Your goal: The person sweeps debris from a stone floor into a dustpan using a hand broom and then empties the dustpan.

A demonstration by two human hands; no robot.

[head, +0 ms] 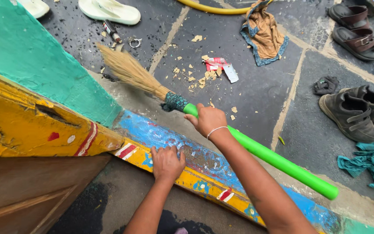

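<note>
At the painted doorway threshold, a raised sill banded in blue and yellow with small flower and stripe motifs, both of the person's hands were in view from above. The right hand was clenched around the bright green handle of a grass broom, gripping it just behind the dark woven binding where the straw head began; a thin white bangle sat at the wrist. The broom lay at a slant, its straw fanned out toward the upper left over the dark stone-slab floor, and its green handle ran down to the lower right, passing over the sill. The left hand held nothing; it was pressed palm down, fingers spread, on the sill's yellow edge, near the right hand but apart from it. Beyond the broom head, scattered tan scraps and a red-and-white wrapper lay on the slabs. A crumpled brown cloth with blue trim lay farther out, below a yellow hose. Brown sandals and dark strapped shoes stood at the right, with a teal rag near them. Pale flip-flops lay at the top left. A green wall and a yellow painted door frame bordered the left side.
</note>
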